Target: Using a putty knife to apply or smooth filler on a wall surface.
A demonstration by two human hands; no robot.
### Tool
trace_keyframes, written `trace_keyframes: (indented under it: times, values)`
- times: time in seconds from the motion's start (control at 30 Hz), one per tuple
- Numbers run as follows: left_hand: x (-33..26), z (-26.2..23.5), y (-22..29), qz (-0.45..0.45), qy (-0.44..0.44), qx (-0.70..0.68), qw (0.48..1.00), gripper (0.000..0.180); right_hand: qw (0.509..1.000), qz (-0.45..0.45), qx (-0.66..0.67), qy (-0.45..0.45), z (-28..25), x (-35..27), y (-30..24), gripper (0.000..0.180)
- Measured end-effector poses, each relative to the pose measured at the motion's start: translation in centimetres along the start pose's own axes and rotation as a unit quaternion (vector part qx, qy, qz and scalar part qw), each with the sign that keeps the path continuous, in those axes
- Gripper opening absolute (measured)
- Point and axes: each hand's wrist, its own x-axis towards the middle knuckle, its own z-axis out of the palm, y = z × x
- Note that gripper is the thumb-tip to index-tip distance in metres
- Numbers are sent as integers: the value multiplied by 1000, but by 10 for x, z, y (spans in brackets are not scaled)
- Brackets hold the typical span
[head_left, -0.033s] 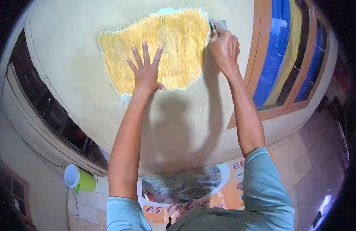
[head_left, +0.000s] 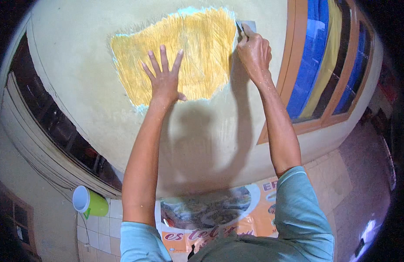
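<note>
While left hand spreads wide on yellow patch | right hand — clenched round flat grey blade

At right, a brown-framed window shows blue and yellow cloth; below, a printed banner lies on tiles; lower left, a green bucket.

a pale wall bearing a soft shadow stands between a dark opening at left and a brown-framed window with blue and yellow curtains, above light floor tiles.
</note>
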Motion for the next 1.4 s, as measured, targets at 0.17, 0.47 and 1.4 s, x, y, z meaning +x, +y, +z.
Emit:
trace_keyframes:
  times: [0.17,0.47,1.4]
  values:
    - [2,-2,-2,3,13,-9,1000,162,1000,0,20,10,14,-25,15,40]
    - [7,-6,-3,10,22,5,1000,162,998,-29,22,42,1,5,-7,40]
    - [4,-3,-2,-1,1,12,1000,164,999,-37,36,16,22,-23,29,38]
